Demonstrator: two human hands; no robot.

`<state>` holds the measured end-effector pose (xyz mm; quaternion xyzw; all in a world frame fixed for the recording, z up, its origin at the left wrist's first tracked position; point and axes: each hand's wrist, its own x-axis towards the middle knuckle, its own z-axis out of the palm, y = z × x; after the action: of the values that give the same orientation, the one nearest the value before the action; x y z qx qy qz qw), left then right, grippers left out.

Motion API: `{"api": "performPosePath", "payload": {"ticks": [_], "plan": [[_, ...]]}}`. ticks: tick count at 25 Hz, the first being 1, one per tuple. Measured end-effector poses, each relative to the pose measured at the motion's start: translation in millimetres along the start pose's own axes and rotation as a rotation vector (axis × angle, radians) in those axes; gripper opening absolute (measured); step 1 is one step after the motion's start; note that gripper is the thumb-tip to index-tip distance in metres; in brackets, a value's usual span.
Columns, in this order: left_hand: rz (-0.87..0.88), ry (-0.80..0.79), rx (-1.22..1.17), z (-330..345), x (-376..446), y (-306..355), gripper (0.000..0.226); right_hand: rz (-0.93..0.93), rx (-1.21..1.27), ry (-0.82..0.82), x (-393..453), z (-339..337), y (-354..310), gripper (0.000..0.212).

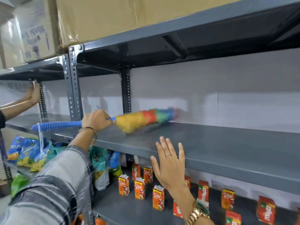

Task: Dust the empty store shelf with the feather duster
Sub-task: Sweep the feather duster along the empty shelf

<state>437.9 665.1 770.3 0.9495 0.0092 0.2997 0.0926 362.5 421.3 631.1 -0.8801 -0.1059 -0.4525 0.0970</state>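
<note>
Two hands: my left hand (95, 119) grips the feather duster (129, 120) mid-sweep on the empty shelf (227, 143); my right hand (170, 161) is open. Next, I sweep rightward.

The multicoloured fluffy feather duster with a ribbed blue plastic handle (142, 119) lies across the grey metal shelf (211, 143) at mid-frame, its head toward the white back wall (211, 88), its handle reaching left past the perforated grey metal upright (73, 88). Brown cardboard boxes (105, 15) sit on the shelf above, at the top. On the shelf below, red juice cartons (158, 198) stand lower centre and right, with blue snack packets (29, 153) to their left.
</note>
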Motion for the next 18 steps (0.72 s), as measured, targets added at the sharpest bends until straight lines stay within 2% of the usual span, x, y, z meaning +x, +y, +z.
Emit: {"api": "performPosePath", "payload": {"ticks": [2,4,5,8,10,12,14,16,18], "plan": [[-0.049,-0.140,-0.091,-13,-8,-27,0.027,0.003,-0.015,0.023,0,4,2,0.051],[-0.082,-0.250,-0.005,-16,-20,-46,0.028,0.029,-0.034,0.047,2,7,0,0.053],[-0.106,-0.219,0.057,-14,-23,-47,0.030,0.055,-0.037,0.052,4,8,-3,0.053],[-0.182,0.011,0.177,-12,-22,-34,0.036,0.111,-0.038,0.036,7,10,-10,0.055],[-0.222,0.032,0.151,-19,-21,-40,0.038,0.107,-0.039,0.033,6,11,-10,0.055],[-0.234,-0.096,0.043,-28,-25,-59,0.037,0.101,-0.040,0.042,5,13,-9,0.054],[-0.244,-0.223,0.031,-29,-36,-70,0.036,0.117,-0.025,0.054,6,14,-11,0.054],[-0.252,-0.142,0.132,-21,-40,-65,0.039,0.131,0.001,0.043,8,15,-19,0.055],[-0.208,0.049,0.303,-16,-41,-51,0.036,0.124,0.013,0.019,9,17,-25,0.056]]}}
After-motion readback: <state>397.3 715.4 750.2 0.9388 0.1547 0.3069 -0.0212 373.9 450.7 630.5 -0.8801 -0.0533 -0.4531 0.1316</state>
